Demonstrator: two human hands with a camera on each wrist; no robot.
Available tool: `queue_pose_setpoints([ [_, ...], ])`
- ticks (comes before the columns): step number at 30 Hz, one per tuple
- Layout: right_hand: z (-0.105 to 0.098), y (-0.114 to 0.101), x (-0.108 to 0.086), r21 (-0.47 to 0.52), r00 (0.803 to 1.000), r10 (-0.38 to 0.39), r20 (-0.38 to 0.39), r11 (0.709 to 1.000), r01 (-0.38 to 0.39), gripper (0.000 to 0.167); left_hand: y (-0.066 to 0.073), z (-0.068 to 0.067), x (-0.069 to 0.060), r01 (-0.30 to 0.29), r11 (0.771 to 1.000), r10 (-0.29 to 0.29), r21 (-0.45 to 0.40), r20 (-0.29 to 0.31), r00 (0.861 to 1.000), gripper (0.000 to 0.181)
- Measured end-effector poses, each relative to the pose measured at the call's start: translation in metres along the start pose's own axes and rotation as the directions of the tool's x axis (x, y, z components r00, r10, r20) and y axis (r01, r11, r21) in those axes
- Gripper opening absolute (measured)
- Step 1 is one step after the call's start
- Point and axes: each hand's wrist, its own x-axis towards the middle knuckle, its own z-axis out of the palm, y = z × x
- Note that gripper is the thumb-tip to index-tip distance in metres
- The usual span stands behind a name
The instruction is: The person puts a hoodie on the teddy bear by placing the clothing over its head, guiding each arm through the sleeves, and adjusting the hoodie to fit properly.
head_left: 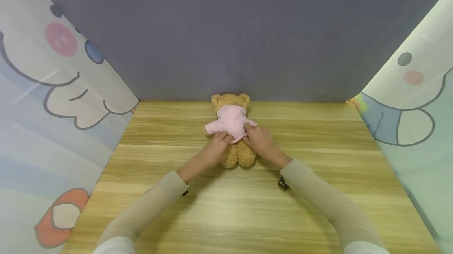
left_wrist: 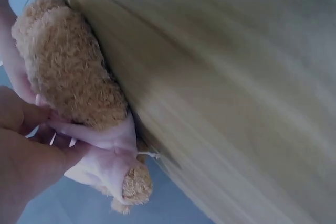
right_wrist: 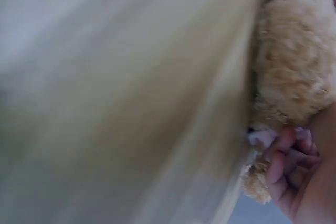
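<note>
A tan teddy bear (head_left: pixel 230 99) lies on the wooden table with its head by the far edge and its legs (head_left: pixel 245 157) toward me; no face shows. It wears a pink hooded top (head_left: pixel 231 119). The left hand (head_left: pixel 216 148) pinches the lower hem on the left side; in the left wrist view its thumb and fingers hold the pink cloth (left_wrist: pixel 113 140). On the other side the right hand (head_left: pixel 261 140) grips the hem near the sleeve. In the right wrist view, curled fingers (right_wrist: pixel 281 174) hold the cloth, partly hidden beneath the bear's furry leg (right_wrist: pixel 299 51).
The wooden table (head_left: pixel 226 210) extends around the bear on both sides and in front. A dark grey panel (head_left: pixel 226 37) rises behind its far edge. Cartoon-printed curtains (head_left: pixel 28 136) hang along the left and right sides.
</note>
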Motion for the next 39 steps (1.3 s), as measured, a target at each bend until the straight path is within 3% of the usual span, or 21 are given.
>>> queue_pose_setpoints([
  [3,-0.003,-0.001,0.003,0.054,1.000,0.023,0.010,0.998,-0.023,0.024,-0.009,-0.005,-0.002,0.028,0.996,-0.031,-0.084,-0.042,0.999,0.042],
  [5,-0.006,-0.001,0.003,0.089,0.999,0.034,-0.009,0.996,-0.033,0.025,-0.016,-0.007,-0.007,0.100,0.984,-0.112,-0.145,-0.075,0.991,0.032],
  [7,-0.010,-0.001,0.001,0.116,0.998,0.022,-0.057,0.993,-0.016,0.029,-0.026,-0.009,-0.014,0.225,0.952,-0.241,-0.209,-0.050,0.969,0.024],
  [10,-0.014,0.000,-0.001,0.120,0.985,-0.062,-0.161,0.989,0.082,0.043,-0.042,-0.010,-0.021,0.405,0.869,-0.401,-0.284,0.075,0.913,0.027],
  [11,-0.015,0.000,-0.001,0.119,0.977,-0.096,-0.190,0.986,0.120,0.047,-0.047,-0.010,-0.022,0.440,0.848,-0.422,-0.296,0.125,0.898,0.030],
  [12,-0.016,-0.001,-0.002,0.115,0.970,-0.127,-0.206,0.982,0.153,0.049,-0.052,-0.009,-0.021,0.450,0.843,-0.420,-0.294,0.163,0.893,0.034],
  [14,-0.015,-0.004,-0.001,0.112,0.960,-0.170,-0.222,0.974,0.199,0.053,-0.058,-0.006,-0.015,0.444,0.829,-0.391,-0.340,0.215,0.895,0.042],
  [16,-0.014,-0.008,0.000,0.120,0.963,-0.167,-0.210,0.974,0.195,0.057,-0.062,-0.002,-0.006,0.430,0.816,-0.366,-0.387,0.231,0.902,0.050],
  [17,-0.013,-0.009,0.001,0.128,0.966,-0.155,-0.206,0.975,0.184,0.059,-0.062,0.000,-0.001,0.429,0.791,-0.361,-0.435,0.234,0.903,0.053],
  [18,-0.013,-0.011,0.002,0.132,0.969,-0.140,-0.205,0.977,0.169,0.059,-0.062,0.002,0.004,0.437,0.755,-0.368,-0.490,0.235,0.900,0.055],
  [20,-0.011,-0.013,0.005,0.139,0.973,-0.104,-0.205,0.981,0.134,0.058,-0.062,0.008,0.012,0.447,0.657,-0.400,-0.607,0.222,0.889,0.057],
  [23,-0.011,-0.013,0.009,0.146,0.976,-0.054,-0.213,0.985,0.086,0.056,-0.062,0.019,0.022,0.406,0.452,-0.462,-0.795,0.180,0.868,0.056],
  [26,-0.012,-0.012,0.013,0.148,0.977,-0.012,-0.212,0.988,0.045,0.057,-0.061,0.028,0.029,0.333,0.262,-0.524,-0.906,0.157,0.837,0.050],
  [27,-0.013,-0.012,0.014,0.141,0.978,-0.003,-0.211,0.989,0.034,0.057,-0.060,0.030,0.030,0.316,0.217,-0.539,-0.924,0.157,0.828,0.047],
  [29,-0.014,-0.012,0.016,0.128,0.976,0.010,-0.218,0.992,0.019,0.057,-0.058,0.032,0.033,0.308,0.172,-0.573,-0.936,0.159,0.804,0.038],
  [30,-0.015,-0.013,0.017,0.114,0.975,0.015,-0.220,0.993,0.010,0.057,-0.057,0.033,0.033,0.310,0.163,-0.586,-0.937,0.161,0.794,0.035],
  [31,-0.015,-0.014,0.018,0.095,0.974,0.016,-0.227,0.995,0.005,0.056,-0.056,0.033,0.033,0.319,0.181,-0.598,-0.930,0.154,0.787,0.034],
  [34,-0.013,-0.018,0.023,0.020,0.964,0.010,-0.265,1.000,-0.005,0.050,-0.054,0.033,0.031,0.353,0.311,-0.614,-0.882,0.096,0.783,0.032],
  [36,-0.010,-0.020,0.027,-0.024,0.954,-0.004,-0.299,1.000,-0.003,0.045,-0.054,0.031,0.027,0.372,0.375,-0.592,-0.849,0.089,0.801,0.031],
  [38,-0.005,-0.019,0.032,-0.062,0.941,-0.019,-0.337,0.998,-0.002,0.037,-0.055,0.029,0.023,0.376,0.444,-0.541,-0.813,0.091,0.836,0.026],
  [39,-0.003,-0.018,0.034,-0.066,0.935,-0.018,-0.355,0.998,-0.006,0.033,-0.054,0.028,0.020,0.380,0.467,-0.510,-0.798,0.108,0.854,0.025],
])
